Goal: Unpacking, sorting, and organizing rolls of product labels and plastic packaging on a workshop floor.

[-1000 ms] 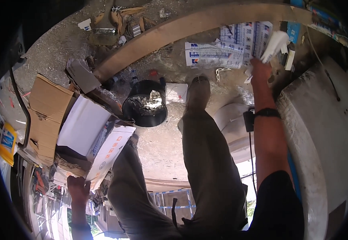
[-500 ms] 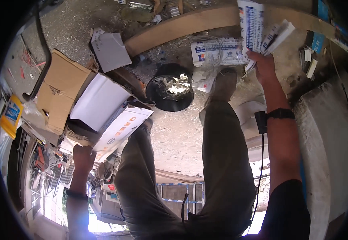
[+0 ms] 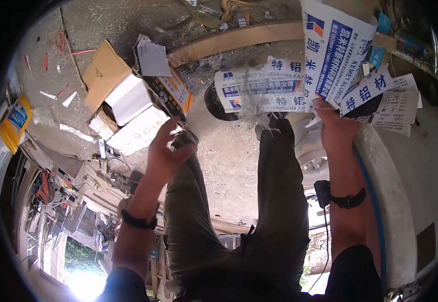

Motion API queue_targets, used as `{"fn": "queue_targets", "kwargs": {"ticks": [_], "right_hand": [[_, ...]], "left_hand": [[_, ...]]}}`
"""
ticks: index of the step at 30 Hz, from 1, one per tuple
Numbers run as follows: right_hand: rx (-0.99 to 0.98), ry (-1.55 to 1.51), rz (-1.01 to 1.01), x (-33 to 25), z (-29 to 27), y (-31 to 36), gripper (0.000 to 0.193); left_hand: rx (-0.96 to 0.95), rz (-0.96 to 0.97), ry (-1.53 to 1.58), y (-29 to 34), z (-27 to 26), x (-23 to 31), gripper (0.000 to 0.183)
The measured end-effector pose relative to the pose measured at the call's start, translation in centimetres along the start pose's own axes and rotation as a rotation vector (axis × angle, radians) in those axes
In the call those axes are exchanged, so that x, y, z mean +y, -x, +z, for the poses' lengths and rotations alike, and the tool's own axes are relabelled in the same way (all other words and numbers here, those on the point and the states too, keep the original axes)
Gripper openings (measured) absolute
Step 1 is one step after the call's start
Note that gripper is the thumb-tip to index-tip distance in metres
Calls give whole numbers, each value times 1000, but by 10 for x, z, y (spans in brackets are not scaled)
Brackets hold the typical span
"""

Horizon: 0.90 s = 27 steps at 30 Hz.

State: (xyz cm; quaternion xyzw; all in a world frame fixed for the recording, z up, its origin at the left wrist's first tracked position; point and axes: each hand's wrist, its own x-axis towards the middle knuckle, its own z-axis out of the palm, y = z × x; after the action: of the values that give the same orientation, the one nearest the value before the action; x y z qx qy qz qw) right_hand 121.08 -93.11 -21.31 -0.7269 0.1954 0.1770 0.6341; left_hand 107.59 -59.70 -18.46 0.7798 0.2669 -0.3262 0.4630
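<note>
Head view: the right hand (image 3: 336, 132), upper right of the frame, is clamped on printed white-and-blue plastic wrapping sheets (image 3: 332, 60), arm stretched forward beside a white curved drum (image 3: 387, 201). A firm pinch near the sheets' lower edge seems wise so they don't slip or tear. The left hand (image 3: 164, 151), centre-left, hangs with loosely curled, empty fingers above cardboard boxes (image 3: 123, 100) on the floor (image 3: 229, 156).
</note>
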Motion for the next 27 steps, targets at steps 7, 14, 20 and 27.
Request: {"fn": "queue_targets", "kwargs": {"ticks": [7,14,20,27], "right_hand": [[-201,-238,16,-49,60,53,52],[-145,-430,169,-56,96,72,36],[-163,-446,200,-55,106,81,39],[11,-291,127,-62,94,72,45]], "left_hand": [[227,-66,411,-29,51,62,82],[371,23,289,-19,19,28,34],[397,18,355,-1,6,15,16],[553,-178,306,23,-12,9,16]]}}
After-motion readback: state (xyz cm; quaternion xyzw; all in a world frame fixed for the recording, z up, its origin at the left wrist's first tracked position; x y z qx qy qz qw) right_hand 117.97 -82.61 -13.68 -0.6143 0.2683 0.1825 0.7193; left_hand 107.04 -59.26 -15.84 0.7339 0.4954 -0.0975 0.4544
